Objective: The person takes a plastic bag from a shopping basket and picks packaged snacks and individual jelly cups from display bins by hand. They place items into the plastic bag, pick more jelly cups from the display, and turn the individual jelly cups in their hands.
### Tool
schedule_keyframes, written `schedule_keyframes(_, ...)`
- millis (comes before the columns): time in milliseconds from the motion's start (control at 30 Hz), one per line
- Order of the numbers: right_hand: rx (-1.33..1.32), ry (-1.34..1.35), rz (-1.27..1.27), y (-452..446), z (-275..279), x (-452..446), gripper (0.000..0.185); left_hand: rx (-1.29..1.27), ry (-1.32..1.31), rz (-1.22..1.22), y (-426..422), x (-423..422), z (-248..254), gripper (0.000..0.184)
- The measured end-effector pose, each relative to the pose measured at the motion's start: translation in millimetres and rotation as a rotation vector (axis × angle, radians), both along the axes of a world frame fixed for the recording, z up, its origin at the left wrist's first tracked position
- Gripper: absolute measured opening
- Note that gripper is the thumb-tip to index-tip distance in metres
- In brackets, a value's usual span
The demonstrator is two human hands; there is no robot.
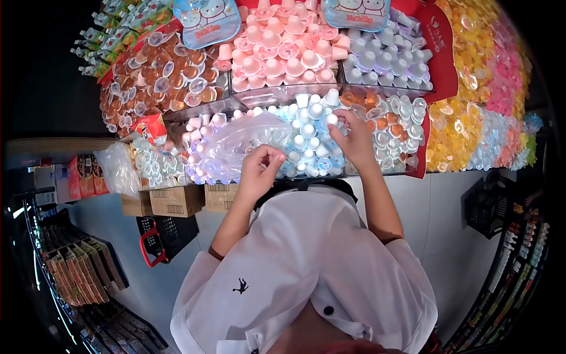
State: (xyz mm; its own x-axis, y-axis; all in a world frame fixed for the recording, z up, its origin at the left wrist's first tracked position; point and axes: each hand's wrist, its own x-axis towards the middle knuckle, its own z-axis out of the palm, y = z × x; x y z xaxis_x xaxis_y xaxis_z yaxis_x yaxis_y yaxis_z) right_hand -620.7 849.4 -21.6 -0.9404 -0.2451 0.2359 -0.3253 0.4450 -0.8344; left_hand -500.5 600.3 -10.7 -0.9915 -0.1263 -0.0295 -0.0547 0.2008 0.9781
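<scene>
My left hand (259,170) is closed at the front edge of the display, its thumb and fingers together beside a clear plastic bag (244,138). What its fingers pinch is too small to make out. Over the light blue jelly cups (308,141), my right hand (352,139) has its thumb and index finger around a white-topped cup (332,120). The bag lies crumpled across the purple and blue cups.
Pink cups (274,41), lavender cups (386,56) and brown cups (159,76) fill the back bins. Yellow cups (454,135) are piled at the right. Cardboard boxes (175,200) and a black basket (171,236) stand below left.
</scene>
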Motion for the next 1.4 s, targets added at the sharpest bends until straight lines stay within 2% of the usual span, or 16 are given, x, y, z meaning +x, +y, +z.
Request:
schedule_keyframes(200, 0.111, 0.107, -0.058, 0, -8, -17, 0.031, -0.058, -0.009, -0.021, 3, -2, 4, 0.019)
schedule_keyframes(333, 0.172, 0.18, -0.004, -2, -21, -25, 0.033, -0.081, -0.023, -0.068, 14, -18, 4, 0.02)
schedule_keyframes(533, 0.257, 0.221, -0.004, 3, -30, -29, 0.037, -0.241, 0.072, -0.126, 29, -35, 16, 0.022)
schedule_keyframes(600, 0.281, 0.215, 0.013, 5, -30, -29, 0.039, -0.238, 0.115, -0.079, 30, -35, 10, 0.026)
schedule_keyframes(800, 0.284, 0.11, -0.072, 3, -2, -14, 0.041, -0.297, 0.054, -0.065, 5, -25, 22, 0.03)
schedule_keyframes(900, 0.279, 0.202, -0.059, -6, 14, -6, 0.04, -0.317, 0.028, -0.046, -18, -13, 23, 0.027)
schedule_keyframes(1033, 0.107, 0.178, 0.165, -33, 31, 9, 0.034, -0.154, -0.156, 0.078, -36, 2, 27, 0.018)
schedule_keyframes(1133, 0.002, -0.026, 0.336, -64, 42, 22, 0.029, -0.201, -0.054, 0.129, -51, 11, 13, 0.017)
schedule_keyframes(1233, 0.071, 0.07, 0.482, -90, 29, 27, 0.027, -0.172, -0.069, 0.131, -61, 17, 2, 0.018)
schedule_keyframes(1367, 0.109, 0.073, 0.632, -126, 24, 27, 0.026, -0.346, -0.058, 0.173, -68, 16, 8, 0.026)
schedule_keyframes(1400, 0.106, 0.085, 0.652, -134, 19, 26, 0.026, -0.496, -0.007, 0.128, -73, 15, 8, 0.025)
